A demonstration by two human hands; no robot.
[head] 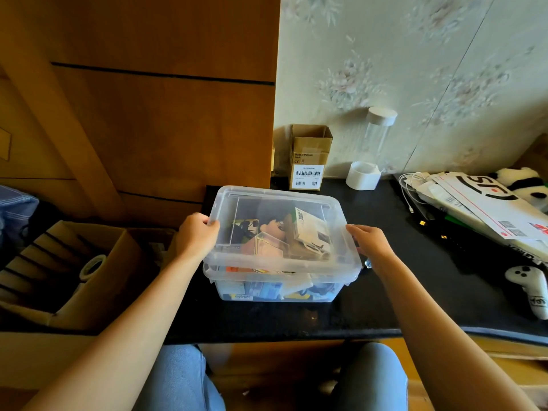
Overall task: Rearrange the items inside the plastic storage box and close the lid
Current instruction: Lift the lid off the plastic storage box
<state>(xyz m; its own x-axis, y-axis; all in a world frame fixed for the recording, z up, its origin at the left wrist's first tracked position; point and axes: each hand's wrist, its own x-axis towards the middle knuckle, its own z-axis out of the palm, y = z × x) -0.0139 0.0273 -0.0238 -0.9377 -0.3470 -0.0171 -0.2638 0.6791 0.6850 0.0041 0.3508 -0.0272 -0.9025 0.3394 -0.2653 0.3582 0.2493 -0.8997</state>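
Clear lid (278,203) sitting on plastic storage box (275,289) between both hands, left hand (197,232) gripping lid's left edge, right hand (372,243) fingers curled over right edge, toy figure (271,229) and small cartons visible inside, black desk (385,307) underneath

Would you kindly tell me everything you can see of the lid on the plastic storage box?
The lid is clear, slightly frosted plastic, rectangular with rounded corners and a raised rim. It lies flat on top of the storage box, whose contents show through it. The left hand grips its left edge and the right hand holds its right edge. Whether it is fully snapped shut cannot be told.
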